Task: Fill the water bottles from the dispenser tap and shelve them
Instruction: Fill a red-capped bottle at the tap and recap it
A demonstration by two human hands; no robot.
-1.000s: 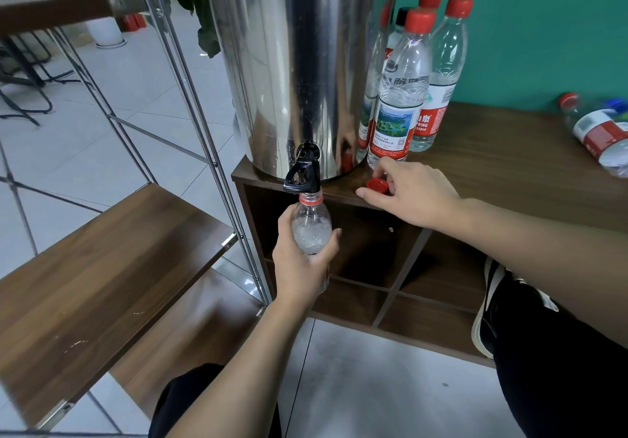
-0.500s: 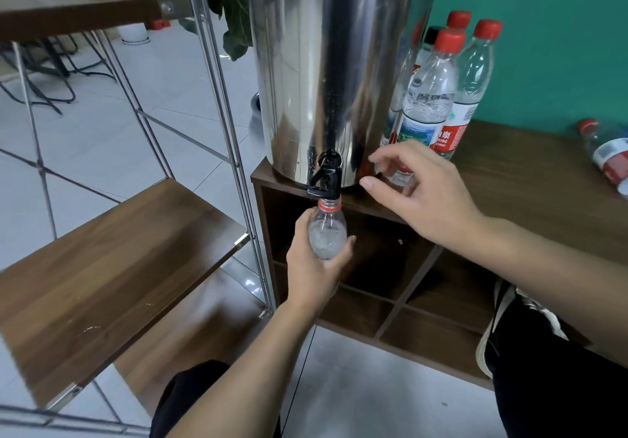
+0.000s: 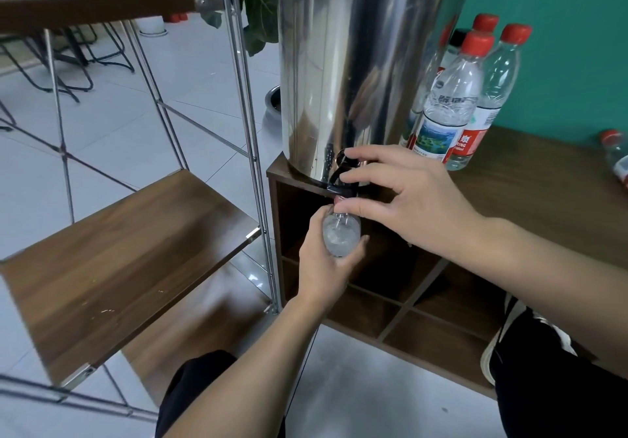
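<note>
My left hand [image 3: 323, 267] grips an uncapped clear bottle [image 3: 341, 234], fingers and thumb curled round its body, and holds it upright with its mouth directly under the black tap [image 3: 341, 179]. My right hand [image 3: 407, 200] sits at the tap: its fingers curl over the black lever from 3 o'clock, the thumb below near the bottle's neck; whether the lever is actually pressed, I cannot tell. The tap projects from the foot of a steel dispenser [image 3: 356, 64], which stands on the left end of a wooden cabinet [image 3: 526, 193]. At 2 o'clock from the tap, a cluster of red-capped bottles [image 3: 455, 104] stands upright beside the dispenser. At 9 o'clock, well apart from the bottle, a wooden shelf [image 3: 129, 257] hangs in a metal frame.
</note>
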